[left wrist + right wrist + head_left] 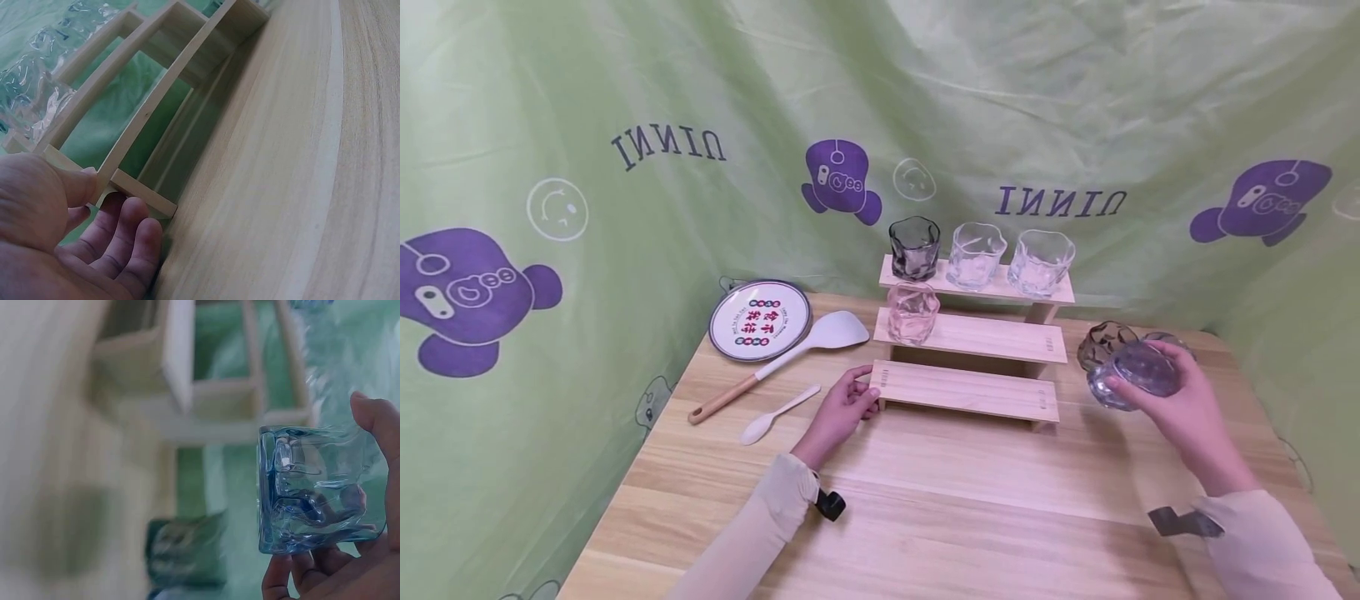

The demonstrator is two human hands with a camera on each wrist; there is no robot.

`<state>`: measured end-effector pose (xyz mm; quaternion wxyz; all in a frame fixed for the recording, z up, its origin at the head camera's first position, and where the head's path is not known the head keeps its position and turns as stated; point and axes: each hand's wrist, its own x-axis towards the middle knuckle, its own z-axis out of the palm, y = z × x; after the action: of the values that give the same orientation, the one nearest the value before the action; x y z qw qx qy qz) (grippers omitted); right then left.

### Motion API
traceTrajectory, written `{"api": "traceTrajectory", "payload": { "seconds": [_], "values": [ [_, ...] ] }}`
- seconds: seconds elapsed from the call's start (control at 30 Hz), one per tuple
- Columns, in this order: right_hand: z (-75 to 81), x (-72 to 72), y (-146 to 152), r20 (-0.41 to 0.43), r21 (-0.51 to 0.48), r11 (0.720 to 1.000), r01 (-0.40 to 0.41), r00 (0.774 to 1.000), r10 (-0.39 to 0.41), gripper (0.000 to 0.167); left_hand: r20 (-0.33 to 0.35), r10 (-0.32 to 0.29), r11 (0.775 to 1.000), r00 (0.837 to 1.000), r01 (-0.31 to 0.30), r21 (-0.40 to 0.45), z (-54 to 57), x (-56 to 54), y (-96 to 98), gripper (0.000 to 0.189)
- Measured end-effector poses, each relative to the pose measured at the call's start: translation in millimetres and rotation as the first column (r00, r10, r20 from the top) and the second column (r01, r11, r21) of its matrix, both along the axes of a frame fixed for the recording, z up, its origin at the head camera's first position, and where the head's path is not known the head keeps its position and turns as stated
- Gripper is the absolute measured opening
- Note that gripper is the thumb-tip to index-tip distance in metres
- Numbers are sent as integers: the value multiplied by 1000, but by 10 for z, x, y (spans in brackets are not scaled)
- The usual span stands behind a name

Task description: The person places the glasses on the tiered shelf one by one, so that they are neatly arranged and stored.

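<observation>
In my right hand [1197, 417] is a bluish clear glass tumbler [1142, 371], gripped between thumb and fingers. It is tipped on its side, its thick base facing left in the right wrist view. A dark glass tumbler [1103, 340] stands just behind it, with another glass partly hidden by the hand. My left hand [844, 406] pinches the left end of the lowest step of a three-tier wooden rack [962, 392], thumb at the board's edge and fingers beside the leg [144, 194]. A pink tumbler [913, 315] sits on the middle step.
Along the top step stand a grey tumbler [914, 250] and two clear tumblers, one in the middle [976, 257] and one at right [1041, 263]. To the left lie a printed plate [760, 321], a spatula with a wooden handle [835, 331] and a white spoon [760, 427]. Green curtain [700, 208] surrounds the table.
</observation>
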<state>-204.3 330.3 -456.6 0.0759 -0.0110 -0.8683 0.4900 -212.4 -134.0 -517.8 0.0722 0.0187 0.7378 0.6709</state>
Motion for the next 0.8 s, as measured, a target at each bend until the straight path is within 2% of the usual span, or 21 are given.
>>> {"api": "traceTrajectory", "payload": {
  "seconds": [0.13, 0.27, 0.47, 0.63, 0.8],
  "values": [
    [196, -83, -275, 13, -43, 997, -69, 997, 70, 75, 0, 22, 1000, 1000, -22, -6, -162, -62, -32, 49],
    [277, -211, -588, 9, -57, 994, -98, 995, 99, 78, 5, 39, 999, 999, -39, -8, -267, -98, -49, 48],
    [296, -461, -1055, -5, -22, 994, -112, 994, 112, 88, 6, 14, 1000, 1000, -14, -22, -306, -135, -50, 47],
    [247, -662, -1395, -2, -72, 986, -147, 989, 148, 92, 2, 16, 999, 1000, -16, -28, -320, -127, -49, 47],
    [193, -763, -1664, -24, -84, 984, -155, 988, 154, 93, -1, 21, 999, 1000, -21, -33, -336, -109, -52, 47]
  ]
}}
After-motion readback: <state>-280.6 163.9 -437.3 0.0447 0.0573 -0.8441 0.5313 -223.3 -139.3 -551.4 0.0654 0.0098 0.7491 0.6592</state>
